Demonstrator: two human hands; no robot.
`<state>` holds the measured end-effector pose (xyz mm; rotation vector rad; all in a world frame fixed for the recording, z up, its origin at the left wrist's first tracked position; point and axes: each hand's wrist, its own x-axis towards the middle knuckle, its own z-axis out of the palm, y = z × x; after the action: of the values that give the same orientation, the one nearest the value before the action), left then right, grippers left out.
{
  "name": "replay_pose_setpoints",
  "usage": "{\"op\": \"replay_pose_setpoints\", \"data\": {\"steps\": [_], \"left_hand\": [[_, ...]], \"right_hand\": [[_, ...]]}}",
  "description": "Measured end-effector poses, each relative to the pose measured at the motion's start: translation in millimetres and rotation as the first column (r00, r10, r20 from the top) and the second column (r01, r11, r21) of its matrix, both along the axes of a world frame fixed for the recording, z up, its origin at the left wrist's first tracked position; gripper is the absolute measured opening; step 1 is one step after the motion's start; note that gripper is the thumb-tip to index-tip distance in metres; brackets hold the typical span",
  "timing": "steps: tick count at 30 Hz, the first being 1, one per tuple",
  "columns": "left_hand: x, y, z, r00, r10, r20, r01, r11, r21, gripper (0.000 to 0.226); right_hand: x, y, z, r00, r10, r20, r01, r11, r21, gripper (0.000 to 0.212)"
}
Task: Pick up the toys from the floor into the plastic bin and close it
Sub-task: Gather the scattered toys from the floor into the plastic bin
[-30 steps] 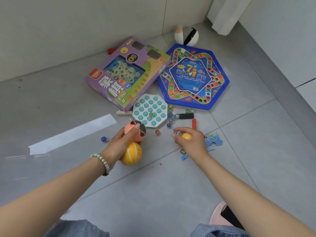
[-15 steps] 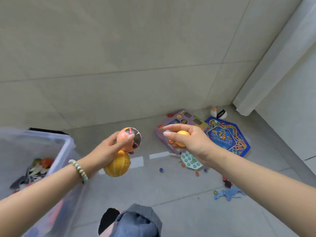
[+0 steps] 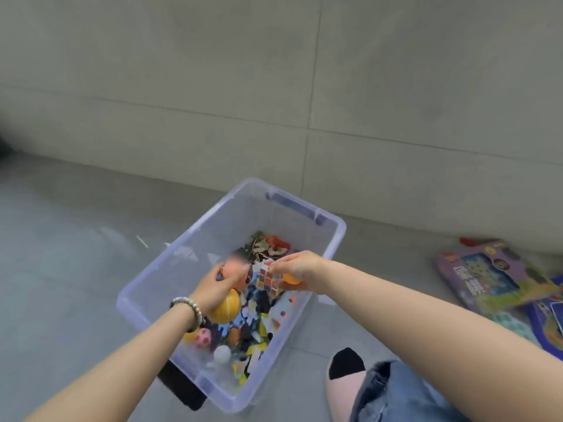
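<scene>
Balls [image 3: 226, 309] gripped in both hands [image 3: 213, 287] above open bin [image 3: 172, 254]

A pale tiled wall [image 3: 213, 86] fills the upper frame, its joints thin and dark. Below lies a grey tiled floor [image 3: 61, 269]. Light is soft and even.

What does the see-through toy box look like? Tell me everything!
The plastic bin is a clear, faintly purple rectangular tub with rounded corners and a thick rim, a dark clip at each short end. It stands upright on the grey floor near the wall, lid off, partly full of mixed toys. The left hand and right hand hold balls over its opening.
</scene>
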<state>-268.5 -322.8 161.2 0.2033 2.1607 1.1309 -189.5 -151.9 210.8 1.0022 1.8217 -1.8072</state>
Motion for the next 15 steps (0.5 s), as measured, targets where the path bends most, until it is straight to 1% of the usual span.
{"op": "replay_pose_setpoints", "data": {"steps": [1, 2, 3, 4, 5, 6, 7, 8, 11, 13, 15], "left_hand": [[-2.2, -6.1, -7.8, 1.000, -0.006, -0.011, 0.006, 0.999, -0.032, 0.056], [-4.6, -8.5, -13.7, 0.999, -0.034, -0.016, 0.032, 0.997, -0.074, 0.057], [-7.5, -11.4, -19.4, 0.996, -0.084, -0.015, 0.081, 0.989, -0.126, 0.065], [-10.6, -13.6, -22.9, 0.988, -0.151, -0.015, 0.145, 0.971, -0.188, 0.073], [-12.4, -13.7, -23.8, 0.975, -0.220, -0.031, 0.205, 0.947, -0.249, 0.078], [-13.8, -13.6, -23.0, 0.961, -0.272, -0.055, 0.244, 0.923, -0.298, 0.082], [-14.3, -12.3, -21.3, 0.946, -0.315, -0.080, 0.273, 0.904, -0.329, 0.083], [-13.1, -9.0, -16.1, 0.932, -0.350, -0.100, 0.297, 0.890, -0.345, 0.084], [-3.4, 10.7, 8.1, 0.877, -0.438, -0.196, 0.354, 0.867, -0.351, 0.085], [8.0, 33.3, 29.3, 0.828, -0.492, -0.267, 0.399, 0.853, -0.336, 0.079], [20.8, 63.9, 50.2, 0.770, -0.548, -0.327, 0.461, 0.832, -0.310, 0.069]], "right_hand": [[-6.2, -4.6, -4.5, 0.993, 0.121, 0.009, -0.122, 0.989, 0.082, 0.038], [-9.7, -5.3, -7.5, 0.959, 0.283, 0.030, -0.283, 0.938, 0.199, 0.045], [-12.3, -6.4, -10.9, 0.888, 0.452, 0.081, -0.451, 0.827, 0.336, 0.053], [-13.2, -6.4, -13.9, 0.804, 0.576, 0.147, -0.570, 0.675, 0.469, 0.058], [-12.2, -4.4, -16.3, 0.728, 0.653, 0.206, -0.631, 0.523, 0.572, 0.061], [-10.5, -1.8, -18.5, 0.672, 0.698, 0.248, -0.655, 0.404, 0.639, 0.062], [-7.7, 2.0, -19.8, 0.646, 0.715, 0.269, -0.655, 0.338, 0.676, 0.061], [-3.7, 7.4, -19.5, 0.644, 0.716, 0.271, -0.646, 0.319, 0.693, 0.061], [20.1, 38.2, -8.0, 0.685, 0.698, 0.209, -0.588, 0.360, 0.724, 0.057], [48.2, 70.3, 5.9, 0.736, 0.659, 0.156, -0.520, 0.402, 0.754, 0.054], [86.4, 108.4, 20.0, 0.805, 0.581, 0.121, -0.448, 0.461, 0.766, 0.054]]}}
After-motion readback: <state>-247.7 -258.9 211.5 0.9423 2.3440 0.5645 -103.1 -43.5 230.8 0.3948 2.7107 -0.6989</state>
